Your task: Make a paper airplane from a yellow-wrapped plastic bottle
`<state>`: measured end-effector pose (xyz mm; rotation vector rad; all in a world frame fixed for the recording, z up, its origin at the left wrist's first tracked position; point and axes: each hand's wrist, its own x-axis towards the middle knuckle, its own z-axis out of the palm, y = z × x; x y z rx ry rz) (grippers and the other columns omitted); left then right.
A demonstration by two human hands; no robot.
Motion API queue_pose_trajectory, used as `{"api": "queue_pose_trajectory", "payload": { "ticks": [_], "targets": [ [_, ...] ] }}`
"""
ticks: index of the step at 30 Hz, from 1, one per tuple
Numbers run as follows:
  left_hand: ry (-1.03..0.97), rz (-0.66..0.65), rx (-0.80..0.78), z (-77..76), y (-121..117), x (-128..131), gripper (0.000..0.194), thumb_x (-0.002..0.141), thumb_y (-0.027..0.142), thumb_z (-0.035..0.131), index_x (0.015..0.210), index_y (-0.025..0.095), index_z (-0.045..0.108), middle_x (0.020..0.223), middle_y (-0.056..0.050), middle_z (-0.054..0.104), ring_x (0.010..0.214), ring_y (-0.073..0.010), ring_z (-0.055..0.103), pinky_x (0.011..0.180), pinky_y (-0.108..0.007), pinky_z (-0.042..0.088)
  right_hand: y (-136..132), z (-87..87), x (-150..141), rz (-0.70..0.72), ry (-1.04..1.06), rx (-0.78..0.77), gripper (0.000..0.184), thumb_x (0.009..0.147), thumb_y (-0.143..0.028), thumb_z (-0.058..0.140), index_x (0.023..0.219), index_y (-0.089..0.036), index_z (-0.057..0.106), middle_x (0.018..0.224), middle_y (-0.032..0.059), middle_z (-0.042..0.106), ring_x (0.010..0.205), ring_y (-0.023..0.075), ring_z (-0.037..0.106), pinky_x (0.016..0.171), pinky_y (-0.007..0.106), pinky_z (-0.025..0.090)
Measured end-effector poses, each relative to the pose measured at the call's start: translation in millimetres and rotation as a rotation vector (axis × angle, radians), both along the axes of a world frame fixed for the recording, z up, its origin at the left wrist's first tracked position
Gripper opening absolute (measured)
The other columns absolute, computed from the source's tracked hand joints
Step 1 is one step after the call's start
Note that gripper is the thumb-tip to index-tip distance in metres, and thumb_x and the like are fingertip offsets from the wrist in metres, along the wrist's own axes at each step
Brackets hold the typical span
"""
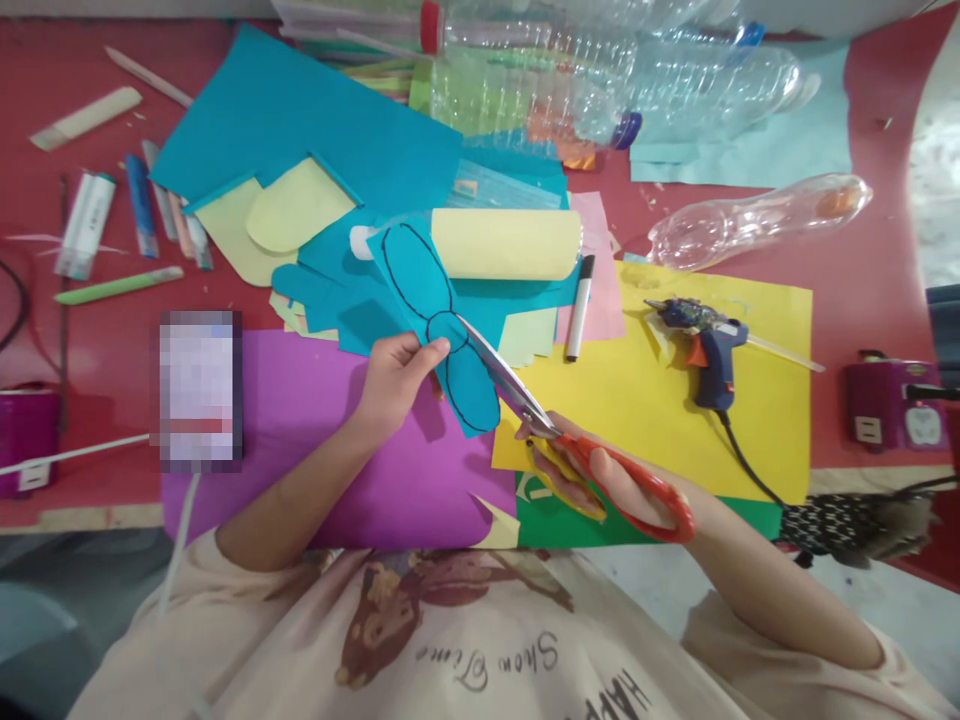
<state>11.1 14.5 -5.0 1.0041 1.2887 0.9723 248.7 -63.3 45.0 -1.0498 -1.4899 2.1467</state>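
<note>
My left hand (401, 378) pinches a blue piece of paper (420, 275) near its middle. Black lines on the paper outline two long loops joined by a small circle. My right hand (607, 480) is wrapped round the handles of a pair of scissors (517, 388), one handle red and one yellow. The scissor blades lie along the right edge of the blue paper, with the tip close to the drawn circle. Just behind the paper lies a bottle wrapped in pale yellow paper (506, 243), its white cap at the left.
A glue gun (709, 345) rests on a yellow sheet (652, 400) at the right. Beside the wrapped bottle is a marker (580, 308). Several plastic bottles (540, 80) lie at the back. A phone (199, 390) sits at the left, near a purple sheet (300, 480).
</note>
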Motion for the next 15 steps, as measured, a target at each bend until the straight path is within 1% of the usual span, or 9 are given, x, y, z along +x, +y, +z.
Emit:
{"api": "queue_pose_trajectory", "payload": {
  "ticks": [3,5,8,11,15],
  "targets": [
    [0.023,-0.015,0.038,2.0,-1,0,0.051,0.07,0.042,0.072,0.045,0.022,0.033,0.038,0.007,0.034,0.035,-0.0091,0.044,0.036,-0.023,0.033,2,-0.2,-5,0.005,0.075,-0.061,0.058,0.089,-0.08,0.026,0.094,-0.024,0.04,0.061,-0.0082,0.034,0.046,0.0091,0.026,0.048,0.027,0.029],
    [0.028,-0.028,0.047,3.5,-1,0,0.052,0.07,0.042,0.071,0.045,0.022,0.031,0.037,0.007,0.033,0.035,-0.0093,0.045,0.035,-0.023,0.032,3,-2.3,-7,0.003,0.095,-0.073,0.057,0.088,-0.08,0.027,0.09,-0.024,0.038,0.063,-0.0077,0.036,0.046,0.0084,0.027,0.049,0.027,0.03],
    [0.026,-0.054,0.05,5.5,-2,1,0.052,0.07,0.043,0.072,0.046,0.023,0.031,0.038,0.007,0.034,0.035,-0.0095,0.045,0.035,-0.023,0.033,3,-5.6,-7,-0.004,0.119,-0.087,0.057,0.089,-0.08,0.028,0.09,-0.024,0.039,0.069,-0.0065,0.038,0.049,0.0077,0.03,0.051,0.027,0.032],
    [0.03,-0.059,0.055,5.6,-2,1,0.051,0.07,0.043,0.071,0.046,0.023,0.03,0.037,0.007,0.035,0.035,-0.0094,0.046,0.036,-0.023,0.035,3,-5.9,-8,0.0,0.129,-0.075,0.056,0.09,-0.079,0.027,0.09,-0.024,0.038,0.07,-0.006,0.037,0.052,0.0082,0.03,0.053,0.027,0.033],
    [0.049,-0.041,0.05,3.1,-2,1,0.049,0.069,0.043,0.069,0.045,0.023,0.031,0.035,0.007,0.036,0.034,-0.0087,0.045,0.035,-0.022,0.033,4,-6.3,-14,-0.03,0.14,-0.073,0.058,0.089,-0.079,0.027,0.094,-0.023,0.04,0.067,-0.007,0.036,0.049,0.0076,0.028,0.047,0.026,0.031]
  ]
}}
